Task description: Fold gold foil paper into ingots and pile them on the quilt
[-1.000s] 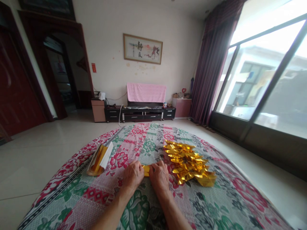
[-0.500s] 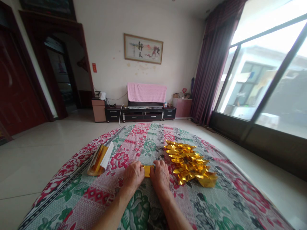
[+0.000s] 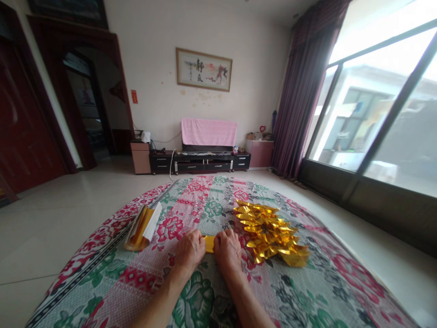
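Observation:
A small gold paper (image 3: 209, 244) lies between my two hands, low on the flowered cloth (image 3: 194, 298). My left hand (image 3: 190, 247) is closed on its left end, with the fingers curled. On its right end my right hand (image 3: 228, 249) is closed too, knuckles up. Both hands hide the ends of the paper. Right of my right hand, several folded gold paper pieces (image 3: 269, 232) lie overlapped in a row. Off to the left of my left hand rests a curled stack of gold and white paper sheets (image 3: 143, 226).
Beyond the cloth's far edge stands a low black cabinet (image 3: 205, 165) with a pink cloth (image 3: 209, 132) above it. A purple curtain (image 3: 297, 100) and large windows are at the right, a red door (image 3: 27, 118) at the left.
The fingers of my right hand have curled in slightly on the gold paper. Everything else looks the same.

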The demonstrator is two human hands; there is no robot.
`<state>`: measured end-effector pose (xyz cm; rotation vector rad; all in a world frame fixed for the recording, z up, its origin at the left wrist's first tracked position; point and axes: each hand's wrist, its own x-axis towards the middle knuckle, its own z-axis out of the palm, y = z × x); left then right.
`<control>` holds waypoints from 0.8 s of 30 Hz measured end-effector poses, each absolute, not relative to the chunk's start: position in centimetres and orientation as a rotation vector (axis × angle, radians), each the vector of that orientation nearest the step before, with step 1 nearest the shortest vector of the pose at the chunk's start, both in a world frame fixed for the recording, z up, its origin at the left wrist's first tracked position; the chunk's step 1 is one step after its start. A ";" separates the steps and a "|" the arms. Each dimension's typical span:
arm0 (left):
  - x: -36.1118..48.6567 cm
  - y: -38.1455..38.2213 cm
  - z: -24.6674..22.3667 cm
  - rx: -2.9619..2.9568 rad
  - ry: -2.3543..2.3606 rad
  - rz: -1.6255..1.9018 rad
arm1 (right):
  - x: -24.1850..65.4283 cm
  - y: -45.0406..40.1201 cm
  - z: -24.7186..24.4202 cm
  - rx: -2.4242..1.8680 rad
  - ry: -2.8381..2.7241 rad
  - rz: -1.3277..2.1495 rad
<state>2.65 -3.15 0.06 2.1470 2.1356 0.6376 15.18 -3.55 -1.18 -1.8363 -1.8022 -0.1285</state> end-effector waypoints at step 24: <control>2.5 -2.9 -0.4 2.090 2.105 0.728 | 15.4 -3.8 -1.1 -1.744 -1.775 -0.040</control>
